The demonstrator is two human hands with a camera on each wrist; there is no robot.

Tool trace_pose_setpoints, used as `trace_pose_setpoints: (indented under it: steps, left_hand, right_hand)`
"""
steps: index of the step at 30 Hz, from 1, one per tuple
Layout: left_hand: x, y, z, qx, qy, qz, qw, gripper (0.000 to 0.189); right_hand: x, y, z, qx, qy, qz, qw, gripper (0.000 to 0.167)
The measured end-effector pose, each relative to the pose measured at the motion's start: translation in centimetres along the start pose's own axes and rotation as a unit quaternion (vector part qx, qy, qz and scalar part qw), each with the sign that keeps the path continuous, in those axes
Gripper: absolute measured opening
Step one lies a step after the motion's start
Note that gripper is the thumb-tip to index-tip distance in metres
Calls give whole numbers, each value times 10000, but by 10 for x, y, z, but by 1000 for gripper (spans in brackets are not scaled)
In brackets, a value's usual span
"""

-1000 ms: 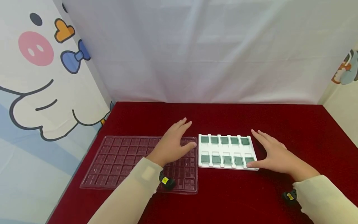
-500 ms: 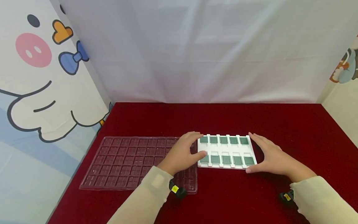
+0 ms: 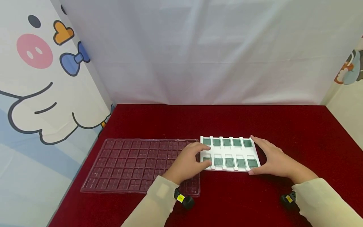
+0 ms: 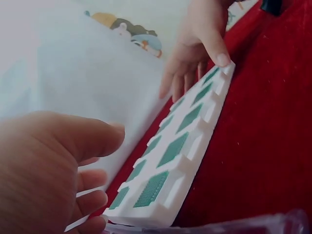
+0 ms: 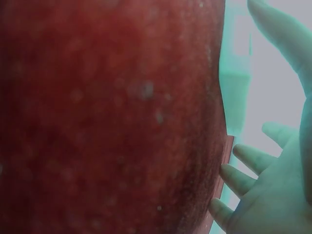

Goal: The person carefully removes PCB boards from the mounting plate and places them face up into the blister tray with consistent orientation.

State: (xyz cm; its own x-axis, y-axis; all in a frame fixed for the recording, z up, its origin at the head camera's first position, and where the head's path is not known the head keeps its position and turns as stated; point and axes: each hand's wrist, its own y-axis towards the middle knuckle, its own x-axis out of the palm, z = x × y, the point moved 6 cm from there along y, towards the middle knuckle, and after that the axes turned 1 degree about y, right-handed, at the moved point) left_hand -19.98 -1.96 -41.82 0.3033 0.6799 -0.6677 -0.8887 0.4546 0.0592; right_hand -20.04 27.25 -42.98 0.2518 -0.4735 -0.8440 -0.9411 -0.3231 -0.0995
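A white tray (image 3: 225,151) lies flat on the table, holding two rows of small green ribbed squares (image 3: 229,162). My left hand (image 3: 188,160) is over its left end, thumb and fingers apart and reaching over the edge; in the left wrist view the thumb (image 4: 100,136) is raised above the tray. At the right end, my right hand (image 3: 275,159) spans the short side, its fingers at the far corner and its thumb at the near one. Its fingers (image 5: 251,158) look long and spread in the right wrist view.
A clear plastic tray (image 3: 122,162) with many rectangular pockets lies to the left, partly under my left hand and wrist. Dark red cloth (image 3: 241,201) covers the table. A white curtain (image 3: 215,56) hangs behind, and a cartoon-printed sheet (image 3: 37,94) at the left.
My left hand has come right, from above the clear tray onto the white tray's left end. The right hand has shifted slightly left, close against the right end. The white tray has barely moved.
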Motion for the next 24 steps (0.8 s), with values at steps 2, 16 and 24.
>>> trace_pose_setpoints:
  steps: [2,16,24]
  left_hand:
    - [1,-1,0,5,-9,1,10000,46]
    - [5,1,2,163,465,29,9988,37]
    - [10,2,0,231,735,-32,9970,33]
  right_hand:
    - [0,0,0,15,12,-19,10000,129]
    - [1,0,2,-14,-54,34,10000,123]
    - [2,2,1,43,-117,-19,9999,122]
